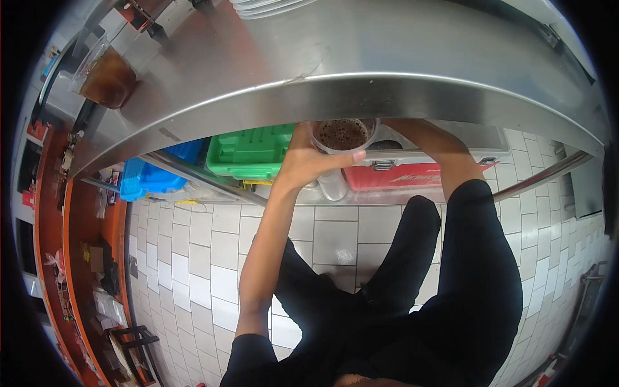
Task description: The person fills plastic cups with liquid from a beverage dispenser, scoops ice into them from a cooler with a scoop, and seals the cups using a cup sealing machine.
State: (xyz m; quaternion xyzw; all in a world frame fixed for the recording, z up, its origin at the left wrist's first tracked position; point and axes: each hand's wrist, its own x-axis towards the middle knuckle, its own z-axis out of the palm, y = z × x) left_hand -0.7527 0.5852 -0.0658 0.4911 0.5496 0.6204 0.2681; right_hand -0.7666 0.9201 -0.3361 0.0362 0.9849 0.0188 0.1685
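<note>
My left hand (309,164) is wrapped around a clear plastic cup (371,137), its thumb along the near side. A dark brown drink (342,133) with bubbles on top fills much of the cup. The counter's front edge cuts off the far side of that cup. My right forearm (430,138) reaches under the counter; the hand itself is hidden there, so I cannot see what it touches. Below the cup stands a translucent plastic container (332,186) on the lower shelf. Right of it is a red box (394,175) with a pale lid, metal latches and writing.
Overhead spans a stainless steel counter (387,43). On its left is a clear cup of brown drink (109,77); stacked clear plastic lids (271,7) lie farther back. A green plastic box (251,150) and blue bins (162,176) occupy the lower shelf. Metal legs (541,176) flank it.
</note>
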